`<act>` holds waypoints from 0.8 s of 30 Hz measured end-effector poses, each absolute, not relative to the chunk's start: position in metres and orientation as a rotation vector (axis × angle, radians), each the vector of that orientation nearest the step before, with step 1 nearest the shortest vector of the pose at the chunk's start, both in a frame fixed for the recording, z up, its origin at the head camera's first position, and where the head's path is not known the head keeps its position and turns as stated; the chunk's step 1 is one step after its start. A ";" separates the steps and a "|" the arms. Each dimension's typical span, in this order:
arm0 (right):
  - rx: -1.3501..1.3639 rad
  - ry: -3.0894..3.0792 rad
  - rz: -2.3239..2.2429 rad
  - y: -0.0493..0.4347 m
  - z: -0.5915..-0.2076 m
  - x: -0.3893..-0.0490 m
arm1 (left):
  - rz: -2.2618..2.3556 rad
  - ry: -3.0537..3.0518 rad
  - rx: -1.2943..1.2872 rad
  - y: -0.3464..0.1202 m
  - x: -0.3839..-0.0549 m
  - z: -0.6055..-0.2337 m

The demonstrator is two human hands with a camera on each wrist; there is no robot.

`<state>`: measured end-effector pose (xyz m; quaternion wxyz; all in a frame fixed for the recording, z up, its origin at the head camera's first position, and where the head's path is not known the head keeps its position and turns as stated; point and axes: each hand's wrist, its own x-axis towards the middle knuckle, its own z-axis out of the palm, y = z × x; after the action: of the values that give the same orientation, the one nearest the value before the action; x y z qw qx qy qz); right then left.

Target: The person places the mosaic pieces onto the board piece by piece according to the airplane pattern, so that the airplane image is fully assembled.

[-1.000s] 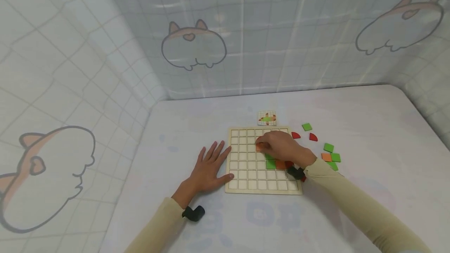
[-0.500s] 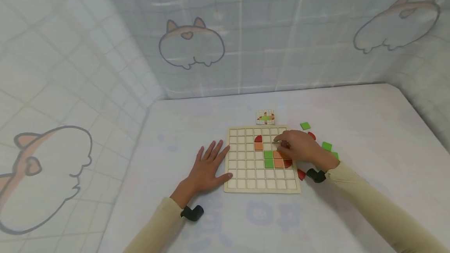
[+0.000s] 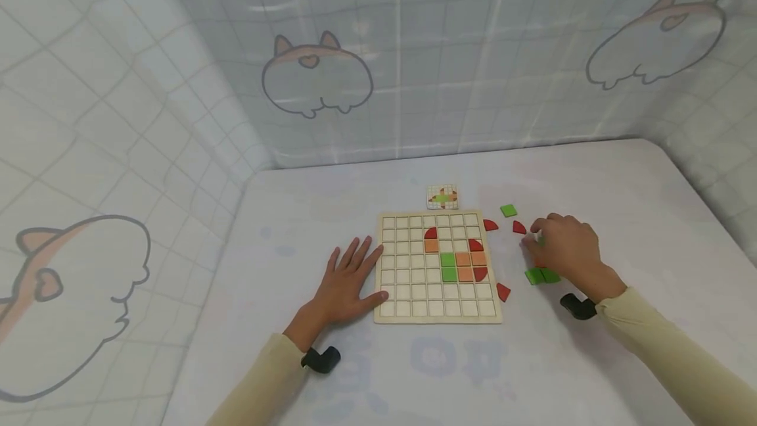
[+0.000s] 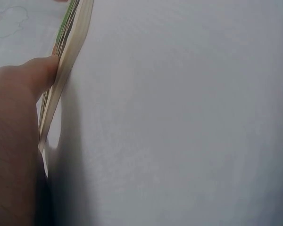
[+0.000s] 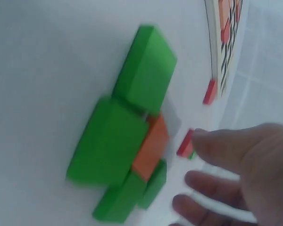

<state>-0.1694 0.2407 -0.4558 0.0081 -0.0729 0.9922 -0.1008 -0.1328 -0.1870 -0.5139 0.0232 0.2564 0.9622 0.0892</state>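
Note:
A wooden grid board (image 3: pixel 414 281) lies on the table and holds several red, orange and green tiles (image 3: pixel 463 259). My left hand (image 3: pixel 345 284) lies flat beside the board's left edge. Its thumb (image 4: pixel 33 77) touches that edge of the board (image 4: pixel 70 47). To the right of the board, my right hand (image 3: pixel 535 246) hovers over a cluster of loose tiles and holds nothing. In the right wrist view its fingers (image 5: pixel 226 150) are spread close to the green tiles (image 5: pixel 144 75) and an orange tile (image 5: pixel 151 148).
A small pattern card (image 3: pixel 442 196) lies just behind the board. Loose red quarter pieces (image 3: pixel 518 227) and a green square (image 3: pixel 508 210) lie to the board's right, and another red piece (image 3: pixel 503 292) sits near its front right corner. Curtain walls enclose the table.
My right hand left the board and moved right to the loose tiles. A red quarter piece now lies on the board where that hand was. The left hand stayed put.

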 end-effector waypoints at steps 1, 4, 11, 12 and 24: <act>-0.185 3.074 -0.330 0.244 -0.454 -0.168 | 0.272 2.978 0.792 -0.187 -0.133 -0.514; -0.085 2.961 -0.402 0.253 -0.449 -0.164 | 0.266 2.978 0.794 -0.187 -0.132 -0.513; -0.051 2.871 -0.560 0.256 -0.449 -0.167 | 0.243 2.992 0.800 -0.188 -0.132 -0.512; -0.061 2.877 -0.575 0.256 -0.450 -0.168 | 0.246 2.989 0.798 -0.188 -0.132 -0.512; -0.133 3.008 -0.485 0.232 -0.446 -0.182 | 0.257 2.964 0.791 -0.187 -0.132 -0.510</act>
<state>-0.1823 0.2323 -0.4458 0.0457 -0.0434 0.9853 -0.1587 -0.1317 -0.1868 -0.5103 0.0316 0.2567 0.9624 0.0834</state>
